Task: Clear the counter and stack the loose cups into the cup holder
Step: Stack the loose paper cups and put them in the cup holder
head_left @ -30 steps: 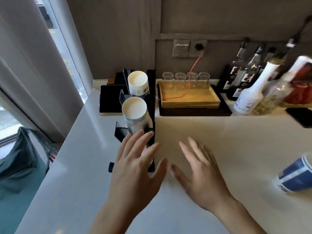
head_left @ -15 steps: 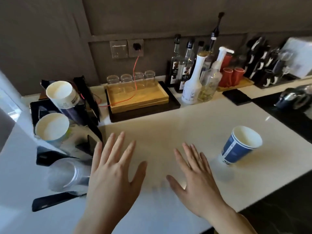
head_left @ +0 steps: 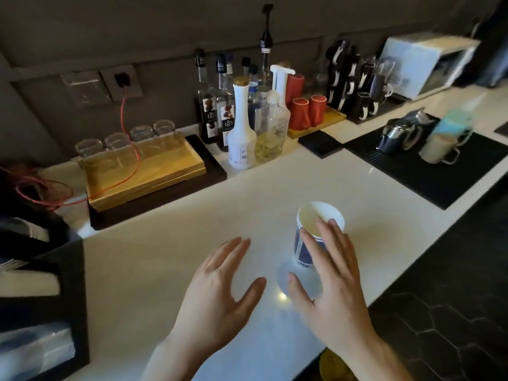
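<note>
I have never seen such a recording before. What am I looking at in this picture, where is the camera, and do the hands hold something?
There is no machine here. A person wears a wide-angle camera on the head, and it looks forward and down, so you see their own two bare hands from above.

The left hand is open with its fingers spread above the white counter and holds nothing. The right hand is also open and reaches toward a blue paper cup that stands upright on the counter. Its fingertips are in front of the cup's rim, but there is no grip on the cup yet.

Along the wall stand a wooden tray with glasses behind it, several bottles, red cups and a metal pitcher on a black mat. The black cup holder is at the left edge.
</note>
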